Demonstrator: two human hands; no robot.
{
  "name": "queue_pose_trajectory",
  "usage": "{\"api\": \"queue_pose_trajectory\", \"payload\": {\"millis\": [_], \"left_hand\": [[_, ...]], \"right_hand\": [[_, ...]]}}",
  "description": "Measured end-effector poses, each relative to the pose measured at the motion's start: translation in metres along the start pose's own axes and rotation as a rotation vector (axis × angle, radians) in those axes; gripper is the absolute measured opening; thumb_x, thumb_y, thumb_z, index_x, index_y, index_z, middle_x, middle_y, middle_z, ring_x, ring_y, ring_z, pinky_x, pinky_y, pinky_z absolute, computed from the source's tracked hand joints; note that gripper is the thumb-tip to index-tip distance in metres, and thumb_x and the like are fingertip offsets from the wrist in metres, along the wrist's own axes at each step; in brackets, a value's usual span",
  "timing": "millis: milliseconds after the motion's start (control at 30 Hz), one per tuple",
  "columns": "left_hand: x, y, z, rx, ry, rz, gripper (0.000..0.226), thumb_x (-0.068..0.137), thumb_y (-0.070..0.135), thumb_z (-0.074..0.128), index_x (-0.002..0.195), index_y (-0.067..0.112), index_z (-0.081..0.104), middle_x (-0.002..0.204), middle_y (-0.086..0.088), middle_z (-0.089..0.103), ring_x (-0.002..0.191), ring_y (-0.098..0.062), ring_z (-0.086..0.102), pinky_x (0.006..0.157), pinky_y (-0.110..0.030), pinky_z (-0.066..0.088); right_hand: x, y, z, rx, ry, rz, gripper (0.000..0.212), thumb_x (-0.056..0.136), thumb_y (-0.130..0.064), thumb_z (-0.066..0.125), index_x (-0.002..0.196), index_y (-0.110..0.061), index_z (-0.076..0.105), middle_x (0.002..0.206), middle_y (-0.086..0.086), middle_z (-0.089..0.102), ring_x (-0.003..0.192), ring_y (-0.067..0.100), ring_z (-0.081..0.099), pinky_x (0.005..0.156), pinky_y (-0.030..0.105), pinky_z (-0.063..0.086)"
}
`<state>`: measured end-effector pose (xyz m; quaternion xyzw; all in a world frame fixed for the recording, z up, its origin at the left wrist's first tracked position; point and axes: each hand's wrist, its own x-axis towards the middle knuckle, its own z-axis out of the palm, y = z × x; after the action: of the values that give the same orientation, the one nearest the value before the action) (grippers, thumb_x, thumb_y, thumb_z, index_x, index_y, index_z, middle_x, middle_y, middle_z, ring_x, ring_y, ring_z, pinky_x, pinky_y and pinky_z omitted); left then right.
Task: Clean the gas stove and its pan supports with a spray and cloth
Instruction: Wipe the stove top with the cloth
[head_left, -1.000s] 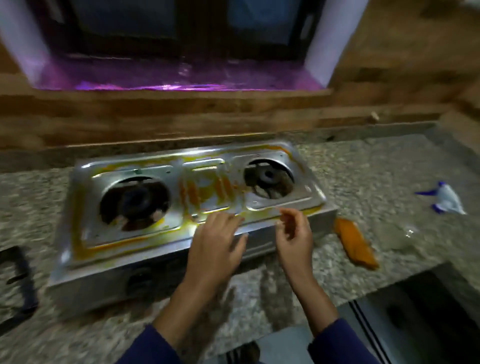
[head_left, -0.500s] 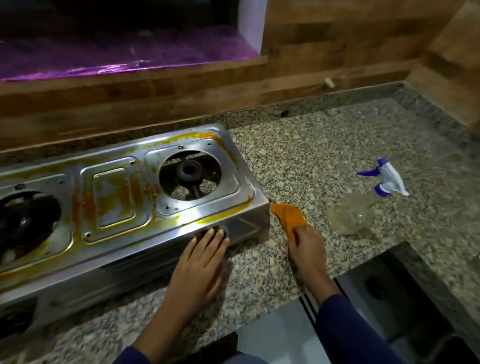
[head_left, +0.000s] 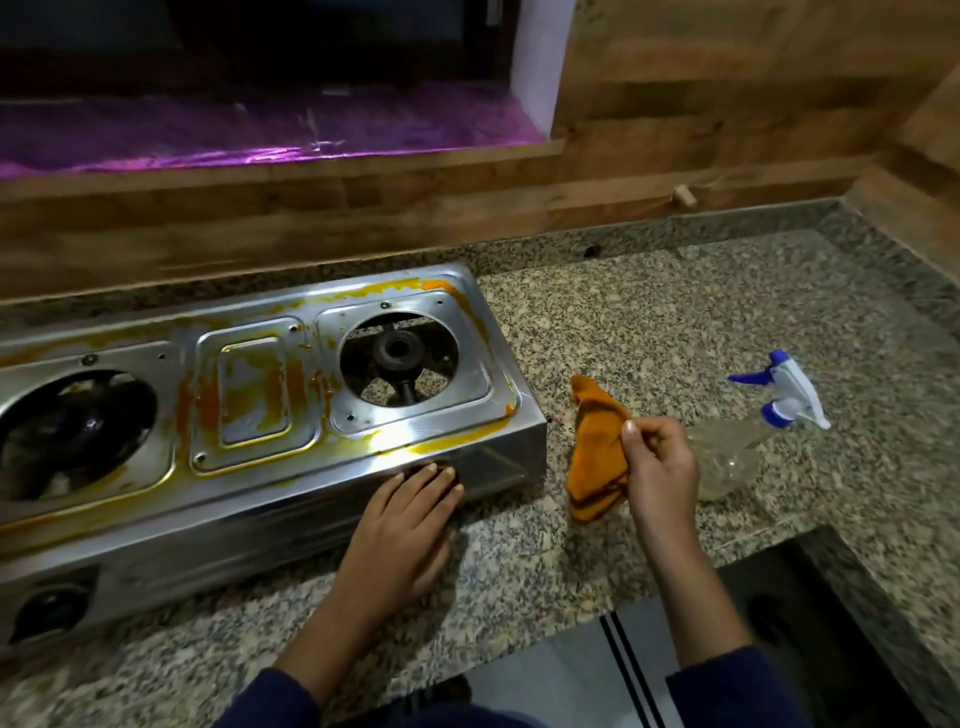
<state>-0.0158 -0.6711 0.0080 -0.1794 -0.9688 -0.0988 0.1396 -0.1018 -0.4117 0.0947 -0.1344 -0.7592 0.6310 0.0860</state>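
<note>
A steel two-burner gas stove (head_left: 260, 415) smeared with orange-yellow stains sits on the granite counter (head_left: 649, 322), with no pan supports on it. My left hand (head_left: 410, 525) rests flat with straight fingers against the stove's front right side. My right hand (head_left: 657, 467) pinches an orange cloth (head_left: 595, 447) and holds it lifted just right of the stove. A clear spray bottle (head_left: 727, 457) with a blue and white trigger head (head_left: 784, 392) lies on its side behind that hand.
A wood-look backsplash (head_left: 467, 208) runs behind the counter, with a purple-lined window sill (head_left: 260, 135) above. The counter's front edge drops away at the lower right, where a dark recess (head_left: 810, 623) opens.
The view swung to the right. My right hand reached to the orange cloth on the counter, pinched it and raised it. My left hand slid to the stove's front right side.
</note>
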Motion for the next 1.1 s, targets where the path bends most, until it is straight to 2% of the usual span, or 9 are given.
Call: {"api": "queue_pose_trajectory", "payload": {"millis": [100,233,300,400,500,600,700,800,1100], "left_hand": [[-0.002,-0.001,-0.002,-0.004,0.036,-0.014,0.052,0.085,0.030,0.066,0.135,0.016,0.059,0.146,-0.005,0.052,0.137,-0.024,0.045,0.110,-0.045,0.035],[-0.012,-0.006,-0.006,0.010,0.120,-0.087,0.054,0.087,0.030,0.066,0.137,0.013,0.057,0.146,-0.007,0.051,0.139,-0.024,0.043,0.110,-0.047,0.037],[-0.022,-0.011,-0.010,0.037,0.155,-0.133,0.053,0.088,0.030,0.064,0.137,0.012,0.056,0.146,-0.007,0.051,0.139,-0.024,0.042,0.109,-0.048,0.038],[-0.039,-0.020,-0.016,0.062,0.211,-0.208,0.051,0.090,0.031,0.058,0.136,0.010,0.057,0.145,-0.008,0.052,0.139,-0.024,0.042,0.108,-0.050,0.038],[-0.056,-0.031,-0.025,0.094,0.249,-0.306,0.049,0.091,0.031,0.056,0.133,0.007,0.059,0.143,-0.010,0.054,0.137,-0.026,0.044,0.110,-0.050,0.036],[-0.075,-0.043,-0.029,0.101,0.245,-0.382,0.049,0.092,0.032,0.052,0.133,0.005,0.059,0.143,-0.011,0.053,0.136,-0.027,0.044,0.112,-0.049,0.033],[-0.083,-0.050,-0.031,0.044,0.228,-0.361,0.050,0.094,0.030,0.051,0.136,0.004,0.055,0.146,-0.009,0.050,0.139,-0.025,0.042,0.113,-0.051,0.034],[-0.081,-0.049,-0.036,-0.030,0.231,-0.377,0.048,0.095,0.030,0.049,0.136,0.006,0.055,0.147,-0.006,0.049,0.141,-0.021,0.040,0.114,-0.050,0.033],[-0.078,-0.041,-0.052,-0.290,0.415,-0.511,0.055,0.102,0.041,0.030,0.143,0.006,0.043,0.150,-0.005,0.041,0.144,-0.019,0.034,0.113,-0.047,0.033]], "right_hand": [[-0.004,-0.034,0.012,0.047,-0.165,-0.134,0.012,0.098,-0.014,0.056,0.088,-0.021,0.058,0.078,0.000,0.059,0.067,0.007,0.056,0.059,0.021,0.046],[0.009,-0.045,0.050,0.196,-0.228,-0.055,0.007,0.096,-0.003,0.056,0.093,-0.009,0.059,0.069,0.001,0.058,0.056,-0.002,0.055,0.053,0.016,0.045],[0.018,-0.029,0.069,0.066,-0.208,-0.078,0.009,0.095,-0.005,0.057,0.101,-0.011,0.061,0.084,0.002,0.064,0.071,0.002,0.062,0.063,0.022,0.052],[0.026,-0.007,0.081,-0.385,-0.111,-0.338,0.026,0.093,-0.009,0.057,0.119,-0.014,0.058,0.115,0.003,0.061,0.107,0.016,0.057,0.085,0.028,0.047],[0.035,0.004,0.097,-0.666,-0.311,-0.596,0.042,0.096,-0.029,0.051,0.136,-0.017,0.049,0.138,0.006,0.051,0.129,0.025,0.046,0.105,0.041,0.039],[0.046,0.015,0.115,-0.959,-0.498,-0.594,0.065,0.099,-0.051,0.035,0.153,-0.016,0.029,0.161,0.006,0.025,0.148,0.025,0.023,0.120,0.046,0.018],[0.043,0.020,0.119,-0.963,-0.489,-0.517,0.068,0.100,-0.050,0.022,0.155,-0.012,0.020,0.163,0.010,0.015,0.150,0.026,0.018,0.119,0.042,0.018],[0.016,0.020,0.123,-0.941,-0.496,-0.593,0.063,0.101,-0.042,0.022,0.154,-0.008,0.023,0.161,0.012,0.023,0.149,0.026,0.021,0.121,0.039,0.016],[-0.095,-0.001,0.245,-0.748,-0.911,-0.807,0.057,0.100,-0.030,0.041,0.149,-0.002,0.032,0.156,0.019,0.032,0.145,0.033,0.028,0.121,0.041,0.017]]}}
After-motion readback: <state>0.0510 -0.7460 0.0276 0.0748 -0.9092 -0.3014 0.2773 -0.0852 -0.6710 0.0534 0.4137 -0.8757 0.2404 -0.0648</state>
